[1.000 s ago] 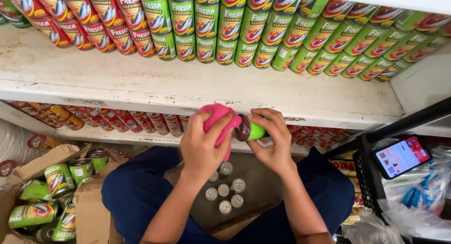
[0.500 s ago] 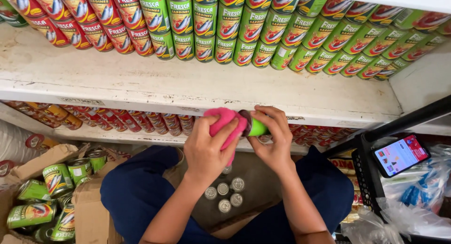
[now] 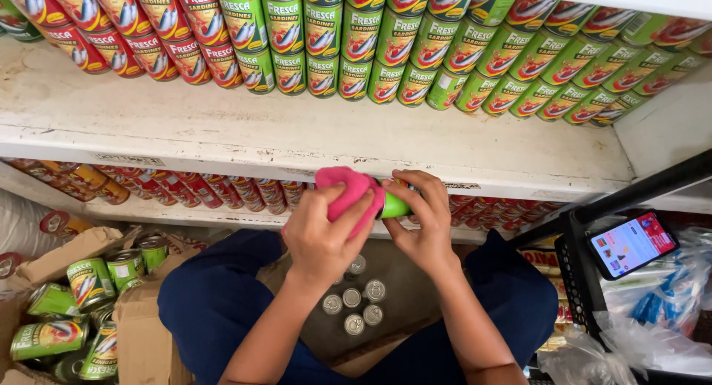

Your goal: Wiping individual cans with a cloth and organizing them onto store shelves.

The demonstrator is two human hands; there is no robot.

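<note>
Two hands meet at the centre of the frame, just below the front edge of the white shelf (image 3: 222,136). Left hand (image 3: 322,233): fingers curled, pressing a pink cloth (image 3: 348,192) against the end of a green can (image 3: 394,205). Right hand (image 3: 424,218): fingers wrapped around the can body, gripping it sideways. Cloth and can are in contact; most of the can is hidden by both hands.

Below the hands, in the lower centre, an open cardboard box (image 3: 404,281) on the lap holds several upright cans showing silver tops. At the lower left, a second carton (image 3: 141,333) holds green cans lying loose. Stacked rows of green and red cans (image 3: 326,36) fill the upper frame. A lit phone (image 3: 632,244) rests at the right.
</note>
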